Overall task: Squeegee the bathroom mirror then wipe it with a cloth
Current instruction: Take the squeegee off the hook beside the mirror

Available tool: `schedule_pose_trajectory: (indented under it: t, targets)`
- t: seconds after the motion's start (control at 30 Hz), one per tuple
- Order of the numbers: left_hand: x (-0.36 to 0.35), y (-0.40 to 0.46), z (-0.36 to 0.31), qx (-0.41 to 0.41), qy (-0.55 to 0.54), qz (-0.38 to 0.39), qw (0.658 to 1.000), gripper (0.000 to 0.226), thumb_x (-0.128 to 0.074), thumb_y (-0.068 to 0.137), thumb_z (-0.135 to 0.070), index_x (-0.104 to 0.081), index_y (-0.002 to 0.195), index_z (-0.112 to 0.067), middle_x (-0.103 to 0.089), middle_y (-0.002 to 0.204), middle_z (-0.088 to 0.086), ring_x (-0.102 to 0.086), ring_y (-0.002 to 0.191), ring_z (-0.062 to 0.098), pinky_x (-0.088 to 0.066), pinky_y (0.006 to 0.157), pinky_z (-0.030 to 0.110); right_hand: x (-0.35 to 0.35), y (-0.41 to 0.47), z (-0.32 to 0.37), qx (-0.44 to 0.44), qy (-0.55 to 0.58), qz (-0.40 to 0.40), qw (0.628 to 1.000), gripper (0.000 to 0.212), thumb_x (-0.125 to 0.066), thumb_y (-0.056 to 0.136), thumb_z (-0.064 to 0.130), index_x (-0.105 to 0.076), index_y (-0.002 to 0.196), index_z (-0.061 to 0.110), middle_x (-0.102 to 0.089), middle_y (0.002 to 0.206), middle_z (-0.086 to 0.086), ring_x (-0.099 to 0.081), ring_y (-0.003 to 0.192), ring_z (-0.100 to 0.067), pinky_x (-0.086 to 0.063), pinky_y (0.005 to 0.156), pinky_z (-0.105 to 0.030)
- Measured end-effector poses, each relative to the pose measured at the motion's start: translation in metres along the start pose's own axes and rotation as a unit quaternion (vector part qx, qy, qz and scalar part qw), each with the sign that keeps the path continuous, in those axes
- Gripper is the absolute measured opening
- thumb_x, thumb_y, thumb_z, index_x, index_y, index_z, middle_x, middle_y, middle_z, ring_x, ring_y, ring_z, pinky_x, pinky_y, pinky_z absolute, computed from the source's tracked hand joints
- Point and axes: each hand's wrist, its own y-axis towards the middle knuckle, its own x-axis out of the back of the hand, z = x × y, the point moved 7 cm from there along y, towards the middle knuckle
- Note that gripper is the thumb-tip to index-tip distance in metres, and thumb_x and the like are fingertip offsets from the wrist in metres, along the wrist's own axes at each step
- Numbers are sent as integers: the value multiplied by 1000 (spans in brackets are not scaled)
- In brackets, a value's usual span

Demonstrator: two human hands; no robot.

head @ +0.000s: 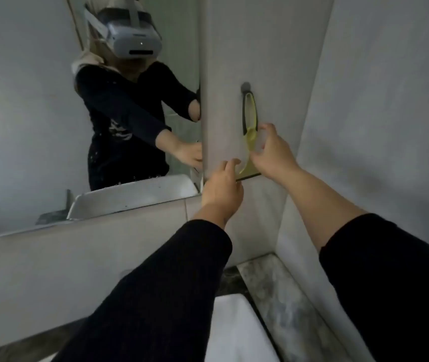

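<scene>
A yellow-green squeegee (249, 118) with a black-edged handle hangs from a dark hook (245, 86) on the pale wall panel right of the mirror (38, 113). Its blade end points down. My right hand (273, 152) has its fingers around the lower part of the squeegee, near the blade. My left hand (222, 186) touches the blade's left end from below. Whether either hand fully grips is hard to tell. No cloth is in view. The mirror reflects a person in dark clothes wearing a headset.
A white sink (234, 333) lies below, with a marbled counter edge (286, 304) to its right. A grey wall (391, 100) closes in on the right, forming a corner. The mirror's lower edge runs above a tiled ledge (77, 246).
</scene>
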Motion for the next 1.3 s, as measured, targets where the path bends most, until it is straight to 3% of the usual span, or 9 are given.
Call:
schedule_pose_trajectory:
  t: [0.07, 0.2, 0.4, 0.73, 0.87, 1.0, 1.13, 1.2, 1.3]
  targets:
    - [-9, 10, 4, 10, -32, -45, 998, 51, -50, 89, -8, -38, 138, -17, -47, 136, 6, -50, 120, 26, -50, 87, 44, -1, 13, 1, 11, 38, -55, 998, 64, -60, 88, 17, -27, 142, 24, -53, 125, -16, -55, 110, -32, -47, 91, -38]
    - [-31, 19, 2, -3, -55, -111, 992, 46, -53, 88, -11, -43, 132, -16, -58, 123, 6, -57, 107, 28, -51, 79, 44, -13, 27, -1, 26, 89, -107, 990, 62, -60, 87, 12, -28, 138, 29, -62, 98, -10, -62, 87, -31, -49, 77, -39]
    - [-29, 14, -8, 24, -60, -175, 982, 34, -52, 90, -16, -49, 123, -17, -65, 113, 3, -61, 101, 26, -47, 81, 44, -3, 21, 1, 46, 98, -126, 986, 58, -61, 86, 5, -34, 132, 27, -48, 70, 9, -56, 68, -19, -51, 71, -39]
    - [26, -19, -45, 43, -36, -236, 970, 23, -53, 89, -36, -54, 105, -21, -65, 96, -6, -59, 91, 18, -30, 83, 32, 45, -17, 34, 15, 144, -139, 980, 53, -59, 84, 7, -32, 127, 24, -48, 64, 5, -53, 54, -17, -42, 47, -24]
    - [66, -33, -44, 14, 25, -235, 972, 17, -56, 88, -34, -50, 98, -21, -60, 90, -7, -56, 88, 18, -29, 84, 32, 48, -30, 61, 11, 185, -98, 978, 57, -68, 85, 14, -32, 129, 24, -64, 95, -7, -64, 79, -20, -56, 69, -35]
    - [121, -46, -28, 5, 83, -239, 967, 17, -57, 86, -32, -46, 92, -22, -57, 90, -7, -52, 85, 19, -30, 84, 34, 63, -52, 116, 180, -84, -173, 965, 51, -64, 86, 22, -42, 132, 17, -45, 131, -11, -46, 120, -30, -43, 95, -39]
    - [177, -59, -16, -14, 151, -229, 961, 17, -58, 82, -31, -45, 86, -21, -58, 85, -6, -54, 84, 19, -29, 83, 32, 37, -80, 173, 408, -295, -183, 844, 49, -71, 75, 7, -58, 121, 19, -50, 138, -7, -35, 138, -30, -14, 113, -60]
    - [204, -69, -10, -19, 183, -231, 955, 18, -62, 79, -29, -47, 86, -21, -60, 85, -8, -55, 85, 17, -28, 84, 31, 29, -85, 196, 442, -307, -174, 825, 43, -73, 74, 5, -63, 113, 19, -57, 131, -4, -39, 136, -28, -8, 113, -61]
    - [242, -87, 2, -7, 194, -231, 954, 22, -64, 77, -28, -45, 85, -22, -62, 87, -8, -56, 86, 17, -29, 86, 29, 22, -93, 235, 478, -296, -181, 807, 34, -78, 69, 5, -68, 97, 20, -66, 107, -2, -53, 121, -28, -16, 112, -63]
